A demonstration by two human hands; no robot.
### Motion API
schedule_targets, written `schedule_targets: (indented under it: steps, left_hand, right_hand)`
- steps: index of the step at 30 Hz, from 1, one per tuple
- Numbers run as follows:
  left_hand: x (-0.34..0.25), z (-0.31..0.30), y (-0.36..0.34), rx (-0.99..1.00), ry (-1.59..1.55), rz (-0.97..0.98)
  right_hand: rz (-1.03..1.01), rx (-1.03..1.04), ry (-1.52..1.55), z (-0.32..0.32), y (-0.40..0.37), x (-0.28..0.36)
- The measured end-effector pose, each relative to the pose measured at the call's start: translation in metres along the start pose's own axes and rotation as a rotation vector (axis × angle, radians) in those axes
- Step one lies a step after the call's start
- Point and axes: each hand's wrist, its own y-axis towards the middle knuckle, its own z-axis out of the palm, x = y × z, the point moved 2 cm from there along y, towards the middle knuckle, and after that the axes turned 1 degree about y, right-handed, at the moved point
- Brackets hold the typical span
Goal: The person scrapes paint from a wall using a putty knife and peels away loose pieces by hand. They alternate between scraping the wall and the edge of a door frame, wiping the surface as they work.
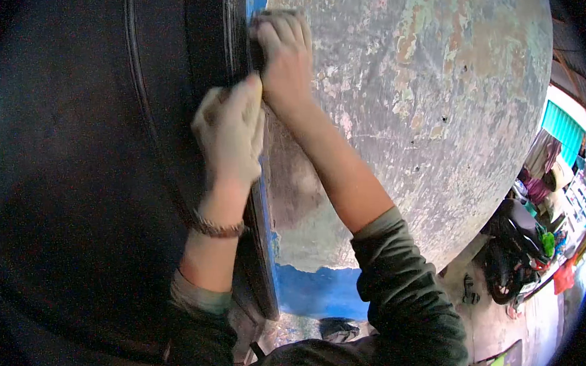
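A large curved panel with patchy grey, green and bare paint fills the middle. Blue paint shows along its lower part and left edge. At the upper left edge of this panel my right hand is closed over a dark block, knuckles upward. Just below and left of it, my left hand is closed, its fingers curled at the dark seam beside the panel. A yellowish sliver shows by the left fingertips; I cannot tell what it is. Both hands are slightly blurred.
Dark interior trim covers the left side. At right, beyond the panel's edge, a black motorcycle stands on a pale concrete floor. Hanging cloths and a turquoise corrugated sheet are farther back.
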Motion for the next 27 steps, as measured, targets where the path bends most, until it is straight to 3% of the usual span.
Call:
schedule_targets:
  steps: [2, 5, 10, 15, 20, 22, 27]
  left_hand:
    - [-0.017, 0.006, 0.004, 0.128, -0.015, 0.023]
    - [-0.006, 0.002, -0.002, 0.051, -0.026, -0.059]
    - [-0.023, 0.009, 0.01, 0.198, -0.005, 0.045]
    - [-0.014, 0.006, -0.008, 0.05, 0.021, -0.088]
    - [-0.033, 0.015, 0.002, 0.155, -0.015, 0.002]
    - [-0.026, 0.015, -0.005, 0.026, 0.032, -0.06]
    - [-0.044, 0.016, -0.011, 0.18, 0.029, -0.034]
  right_hand:
    - [-0.011, 0.052, -0.004, 0.005, 0.017, -0.006]
    - [-0.032, 0.036, -0.031, -0.003, 0.0, 0.001]
    - [-0.037, 0.041, -0.082, 0.005, 0.028, -0.006]
    - [-0.04, 0.017, -0.041, -0.002, 0.009, -0.002]
    - [-0.023, -0.007, -0.085, 0.008, 0.029, -0.009]
    - [-0.02, -0.015, -0.059, 0.001, 0.014, -0.005]
    - [0.091, 0.081, -0.04, -0.002, 0.019, -0.006]
